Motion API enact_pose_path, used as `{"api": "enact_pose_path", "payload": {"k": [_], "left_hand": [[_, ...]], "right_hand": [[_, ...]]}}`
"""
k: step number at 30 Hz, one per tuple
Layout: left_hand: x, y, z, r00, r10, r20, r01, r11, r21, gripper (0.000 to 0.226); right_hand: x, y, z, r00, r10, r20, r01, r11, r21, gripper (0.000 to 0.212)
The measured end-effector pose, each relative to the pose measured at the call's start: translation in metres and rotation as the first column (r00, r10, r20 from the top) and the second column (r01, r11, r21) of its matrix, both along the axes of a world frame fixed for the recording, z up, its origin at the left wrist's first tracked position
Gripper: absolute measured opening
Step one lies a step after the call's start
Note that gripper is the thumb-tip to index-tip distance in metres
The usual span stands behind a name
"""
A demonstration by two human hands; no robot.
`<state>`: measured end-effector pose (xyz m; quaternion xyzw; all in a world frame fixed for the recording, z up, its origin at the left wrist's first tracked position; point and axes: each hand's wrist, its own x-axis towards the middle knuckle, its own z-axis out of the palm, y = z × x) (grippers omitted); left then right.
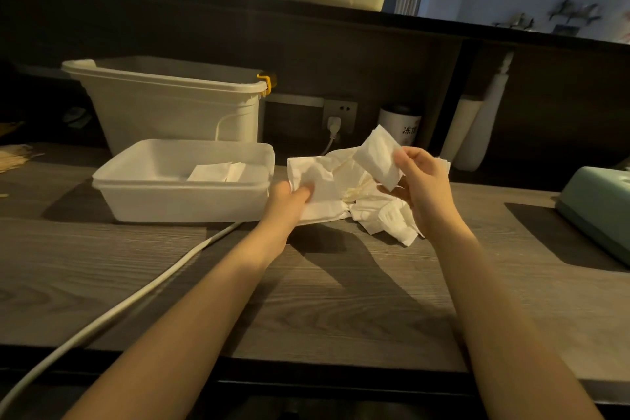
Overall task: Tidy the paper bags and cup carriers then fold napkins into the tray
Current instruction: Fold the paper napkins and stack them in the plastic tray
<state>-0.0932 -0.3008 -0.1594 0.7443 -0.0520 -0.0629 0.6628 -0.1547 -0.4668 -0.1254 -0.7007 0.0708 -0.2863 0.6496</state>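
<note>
Your hands work the napkin pile from both sides. Your right hand [421, 181] pinches one folded napkin [378, 157] between thumb and fingers and holds it lifted clear of the worktop [341, 300], probably so it keeps its fold on the way to the tray. Your left hand [289, 198] presses down on the loose napkins [341, 194], fingers curled over the nearest sheet, which looks meant to steady the heap or start the next one. The heap lies at about 3 o'clock from the tray [184, 181], just beside its wall. Inside the tray, folded napkins [218, 171] already lie toward its 3 o'clock end, so the folding step appears partly done. A white cable [136, 300] runs across the worktop from 7 o'clock toward the tray; mind it as you reach across.
</note>
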Motion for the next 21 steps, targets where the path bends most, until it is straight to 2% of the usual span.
{"api": "enact_pose_path", "payload": {"k": [3,7,11,13,17,21], "left_hand": [[0.001,-0.003,0.004,0.997,0.001,-0.073,0.003,0.998,0.062,0.043],[-0.003,-0.004,0.006,0.992,-0.053,-0.117,0.061,0.996,0.067,0.044],[-0.003,-0.001,0.001,0.980,-0.094,-0.174,0.094,0.996,-0.006,0.026],[-0.003,-0.001,0.002,0.972,-0.110,-0.210,0.101,0.994,-0.051,0.033],[-0.004,-0.001,0.003,0.949,-0.164,-0.268,0.127,0.981,-0.148,0.034],[-0.006,0.003,0.003,0.903,-0.233,-0.362,0.134,0.951,-0.279,0.032]], "right_hand": [[-0.003,0.009,0.001,0.983,0.181,-0.037,-0.176,0.977,0.117,0.013],[-0.002,0.021,-0.005,0.957,0.267,-0.112,-0.269,0.963,-0.002,0.012],[0.005,0.026,-0.015,0.987,0.143,-0.076,-0.158,0.952,-0.261,0.009],[0.007,0.025,-0.016,0.999,0.036,0.013,-0.030,0.943,-0.330,0.008],[0.005,0.024,-0.012,0.987,-0.067,0.147,0.106,0.956,-0.273,0.012],[0.003,0.029,-0.008,0.990,0.014,0.141,0.016,0.978,-0.209,0.011]]}}
